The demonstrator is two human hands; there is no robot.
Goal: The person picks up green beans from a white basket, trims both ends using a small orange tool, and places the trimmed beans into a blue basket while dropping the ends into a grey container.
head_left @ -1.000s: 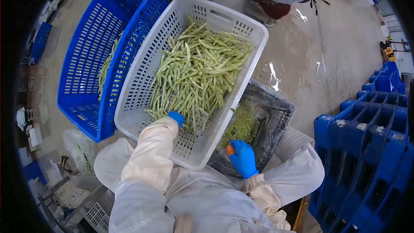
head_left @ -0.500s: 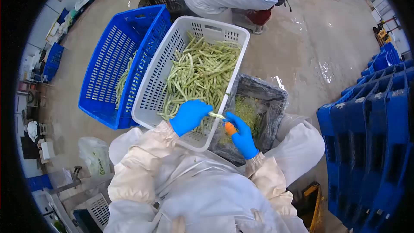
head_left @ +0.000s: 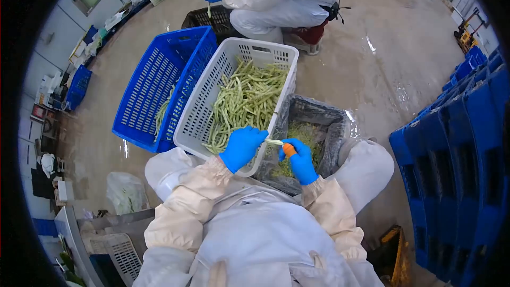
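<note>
My left hand (head_left: pixel 242 149), in a blue glove, is closed on one end of a pale green bean (head_left: pixel 273 142) above the near end of the white crate (head_left: pixel 185 132). Long green beans (head_left: pixel 247 93) fill much of that crate. My right hand (head_left: pixel 300 163), also gloved, is closed around an orange-handled tool (head_left: pixel 289 150) at the bean's other end; its blade cannot be made out. Below my right hand stands a bin lined with dark plastic (head_left: pixel 336 127), with green trimmings (head_left: pixel 305 141) inside.
A blue crate (head_left: pixel 139 95) with some beans stands left of the white one. Ahead, a co-worker (head_left: pixel 281 0) in white sits by a black crate (head_left: pixel 197 19), holding beans. Stacked blue pallets (head_left: pixel 441 165) are at right, a plastic bag (head_left: pixel 126 192) at left.
The view has tilted up, so more of the co-worker shows and the crates sit lower. Both my hands remain at the bean, close together.
</note>
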